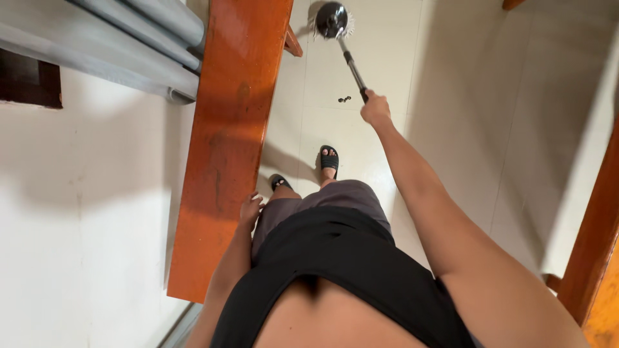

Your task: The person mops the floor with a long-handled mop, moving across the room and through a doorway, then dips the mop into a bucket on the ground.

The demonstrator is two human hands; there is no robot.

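Note:
My right hand is stretched forward and closed around the dark handle of a mop. Its round head with pale fringe rests on the tiled floor far ahead. My left hand hangs at my side with its fingers loosely apart, touching the edge of a long orange-brown wooden bench. It holds nothing. My two feet in black sandals stand on the tiles beside the bench.
A small dark object lies on the white floor tiles near the mop handle. Grey pipes run along the upper left. More orange wooden furniture stands at the right edge.

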